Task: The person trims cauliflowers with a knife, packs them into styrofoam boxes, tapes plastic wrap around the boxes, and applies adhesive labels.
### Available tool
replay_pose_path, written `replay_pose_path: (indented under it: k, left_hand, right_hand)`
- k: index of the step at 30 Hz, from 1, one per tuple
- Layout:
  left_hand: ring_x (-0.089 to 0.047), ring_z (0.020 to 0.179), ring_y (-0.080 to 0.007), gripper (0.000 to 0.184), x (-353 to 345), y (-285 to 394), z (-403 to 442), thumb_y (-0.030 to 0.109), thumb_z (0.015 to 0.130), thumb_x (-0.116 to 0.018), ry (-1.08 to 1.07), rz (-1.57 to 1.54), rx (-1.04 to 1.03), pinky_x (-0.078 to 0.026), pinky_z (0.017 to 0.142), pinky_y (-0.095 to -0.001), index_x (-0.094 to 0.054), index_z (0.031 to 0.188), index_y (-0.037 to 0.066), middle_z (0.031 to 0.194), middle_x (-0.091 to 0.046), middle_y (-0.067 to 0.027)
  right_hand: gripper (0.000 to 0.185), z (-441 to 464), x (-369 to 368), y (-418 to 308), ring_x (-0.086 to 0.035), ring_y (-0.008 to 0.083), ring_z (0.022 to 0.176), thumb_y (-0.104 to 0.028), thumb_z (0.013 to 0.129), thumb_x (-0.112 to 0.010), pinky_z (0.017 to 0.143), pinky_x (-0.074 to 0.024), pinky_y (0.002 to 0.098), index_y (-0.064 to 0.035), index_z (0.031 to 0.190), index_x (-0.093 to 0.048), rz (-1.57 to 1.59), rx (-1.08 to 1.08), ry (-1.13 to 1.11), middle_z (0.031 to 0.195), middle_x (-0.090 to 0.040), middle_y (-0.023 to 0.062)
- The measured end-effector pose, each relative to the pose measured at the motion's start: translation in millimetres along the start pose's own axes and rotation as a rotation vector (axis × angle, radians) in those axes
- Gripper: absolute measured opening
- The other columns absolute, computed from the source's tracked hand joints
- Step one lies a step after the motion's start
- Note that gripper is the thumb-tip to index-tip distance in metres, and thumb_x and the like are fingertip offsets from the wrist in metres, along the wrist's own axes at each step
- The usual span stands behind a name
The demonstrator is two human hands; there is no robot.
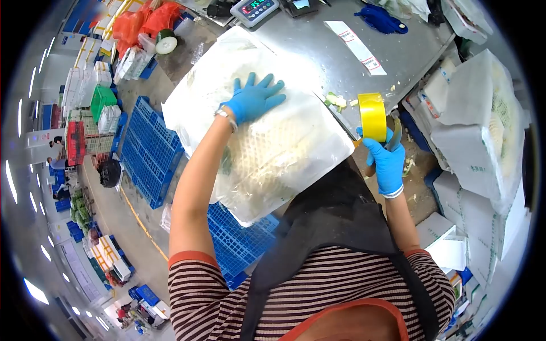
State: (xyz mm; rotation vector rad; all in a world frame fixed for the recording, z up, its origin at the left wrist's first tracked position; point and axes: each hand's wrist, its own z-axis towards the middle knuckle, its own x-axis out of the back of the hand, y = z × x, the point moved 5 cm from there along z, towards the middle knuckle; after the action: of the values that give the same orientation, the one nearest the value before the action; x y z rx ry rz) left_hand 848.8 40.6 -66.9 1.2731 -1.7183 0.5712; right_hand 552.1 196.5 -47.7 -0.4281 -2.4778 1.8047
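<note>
The box (224, 74) lies aslant across the table's near edge, its nearest corner jutting out past the table (307, 34). A cloudy film (273, 153) covers its top, and the pale contents beneath blur into a netted pattern; I cannot tell what they are. Glare washes out the box's far side.

The left hand (256, 102), blue-gloved, rests flat on the film with fingers and thumb spread. The right hand (387, 165), gloved too, is curled round the lower end of the yellow tape (371, 105), just beside the box's right corner. A curved blade-like tool (397, 133) shows behind the tape, mostly hidden by the fingers, so its grip is hard to make out.

Scraps (335, 101) lie on the table's near edge, between box and tape. A label strip (356, 48) lies farther in, and a blue cloth (381, 19) near the far right corner. The scale (254, 10) at the far side is cut off by the view. Stacked foam boxes (463, 131) crowd the table's right edge; a blue pallet (149, 150) lies on the floor to the left.
</note>
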Motion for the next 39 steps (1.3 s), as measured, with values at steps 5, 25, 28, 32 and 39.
replay_pose_path:
  k: [5,25,28,32,39]
  left_hand:
    - [-0.005,0.147,-0.0418,0.06,-1,1,44,0.062,0.093,-0.04,-0.03,0.088,-0.008,0.0,0.113,-0.0662,-0.043,0.145,0.033,0.161,-0.018,-0.0062]
    - [-0.06,0.104,-0.0133,0.04,54,184,87,0.024,0.091,-0.067,0.613,-1.915,0.399,-0.045,0.094,-0.0278,-0.061,0.121,-0.002,0.11,-0.067,-0.0082]
    - [-0.066,0.09,-0.0219,0.03,64,183,77,0.026,0.088,-0.069,0.777,-1.426,0.452,-0.044,0.097,-0.0351,-0.065,0.104,0.002,0.097,-0.069,-0.0132]
    - [-0.065,0.091,-0.0282,0.028,62,180,60,0.026,0.08,-0.075,0.683,-0.7,0.368,-0.049,0.088,-0.0356,-0.07,0.099,0.006,0.084,-0.067,-0.0141]
    - [-0.064,0.06,-0.0134,0.033,131,113,-2,0.028,0.081,-0.076,0.107,-1.297,0.484,-0.052,0.059,-0.0263,-0.068,0.095,0.0,0.076,-0.068,-0.0072]
  right_hand:
    - [0.02,48,7,8,-0.05,0.0052,0.051,-0.005,0.084,-0.07,0.047,-0.0398,0.0202,0.0023,0.103,-0.067,-0.024,-0.039,-0.037,0.094,-0.071,0.0076]
    - [0.038,253,4,-51,-0.05,0.0028,0.062,-0.014,0.081,-0.073,0.059,-0.0433,0.0188,-0.0034,0.116,-0.063,-0.018,-0.053,-0.789,0.101,-0.063,0.0031]
    - [0.052,268,-2,-62,-0.046,0.0015,0.056,-0.044,0.094,-0.057,0.051,-0.0379,0.0179,-0.0009,0.124,-0.059,0.131,-0.015,-0.857,0.101,-0.059,0.0037]
    - [0.026,248,-29,-49,-0.044,0.0044,0.057,-0.028,0.091,-0.069,0.055,-0.0395,0.0202,-0.0022,0.091,-0.063,-0.217,-0.275,-0.883,0.078,-0.055,-0.0004]
    - [0.019,262,-70,-76,-0.047,0.007,0.064,-0.009,0.089,-0.068,0.06,-0.0398,0.023,-0.0005,0.077,-0.057,-0.128,0.302,-0.551,0.067,-0.055,0.0012]
